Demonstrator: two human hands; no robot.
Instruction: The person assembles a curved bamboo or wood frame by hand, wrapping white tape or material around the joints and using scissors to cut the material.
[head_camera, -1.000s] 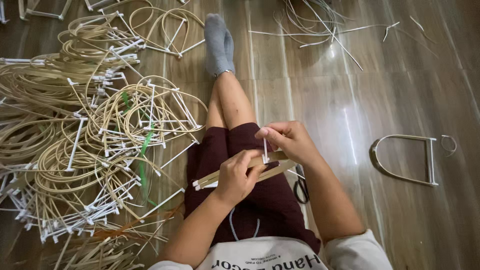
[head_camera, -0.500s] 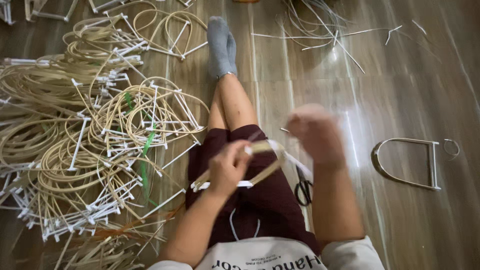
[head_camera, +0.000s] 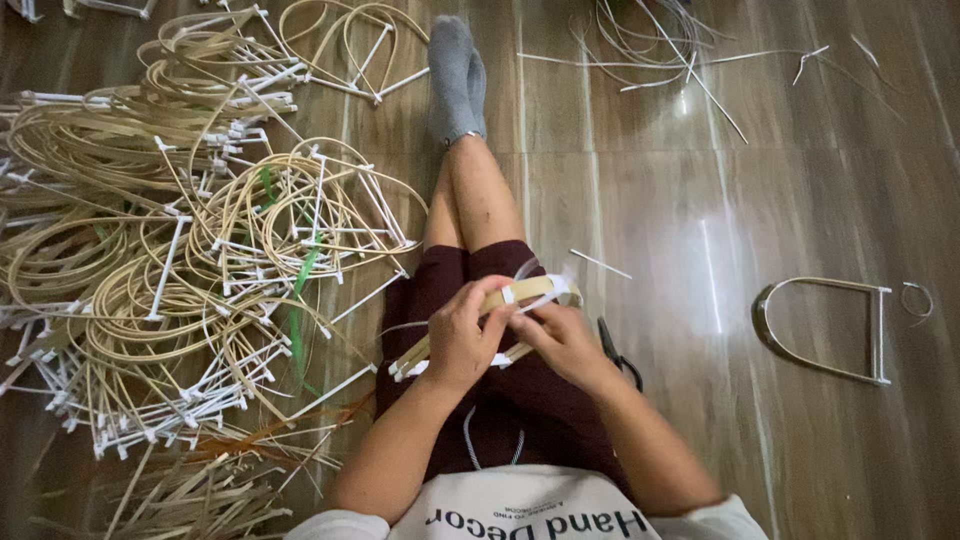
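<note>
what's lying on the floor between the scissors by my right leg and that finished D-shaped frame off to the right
Nothing: in the head view, the stretch of wooden floor between the black scissors and the D-shaped frame is bare, showing only a light reflection.

Floor (head_camera: 800, 200): wood-look planks, glossy, light glare noted. Bent strips (head_camera: 470, 330) in hand: pale cane-like, smooth, bound with white tape. Pile of frames (head_camera: 180, 250): same cane, matt. Sock (head_camera: 455, 75): grey knit cloth. Shorts (head_camera: 520, 400): dark maroon cloth, matt.

No packages, labels, signs or screens are showing anywhere on this wooden floor (head_camera: 800, 180) among the cane work.
</note>
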